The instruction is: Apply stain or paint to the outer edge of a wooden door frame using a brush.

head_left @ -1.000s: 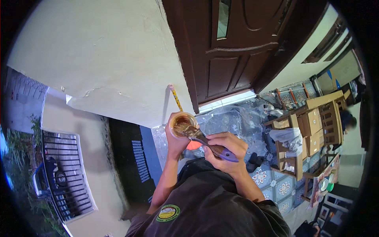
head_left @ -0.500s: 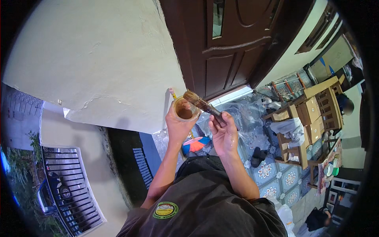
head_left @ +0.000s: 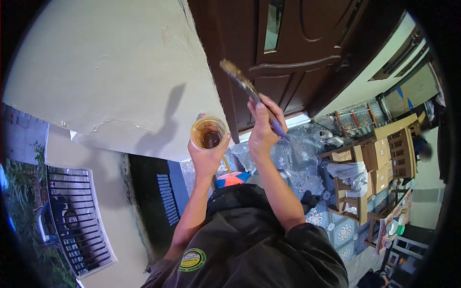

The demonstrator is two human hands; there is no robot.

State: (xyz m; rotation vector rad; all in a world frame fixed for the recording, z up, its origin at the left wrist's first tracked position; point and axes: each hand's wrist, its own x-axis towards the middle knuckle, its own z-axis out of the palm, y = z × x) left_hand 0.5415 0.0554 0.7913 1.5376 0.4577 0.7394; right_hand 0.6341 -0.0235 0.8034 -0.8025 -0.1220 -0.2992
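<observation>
The cream plastered wall [head_left: 110,72] fills the upper left of the view, and the shadow of a raised arm falls across it. Beside it stands a dark brown panelled wooden door [head_left: 307,53] with a narrow glass pane. Below, clear plastic sheeting [head_left: 297,158] lies over a patterned tile floor [head_left: 336,230], with wooden crates and furniture [head_left: 379,158] stacked to the right. A black metal gate [head_left: 77,216] shows at the lower left.

The person's 2 forearms rise from a dark shirt at the bottom edge. The right hand [head_left: 261,132] is closed around the purple handle of a paintbrush [head_left: 249,89], whose bristled tip points up and left, lying against the door's edge. The left hand [head_left: 206,156] grips from below a small clear cup [head_left: 208,133] holding brown liquid, fingers wrapped around its base; the cup sits upright, just left of the right hand and apart from the brush.
</observation>
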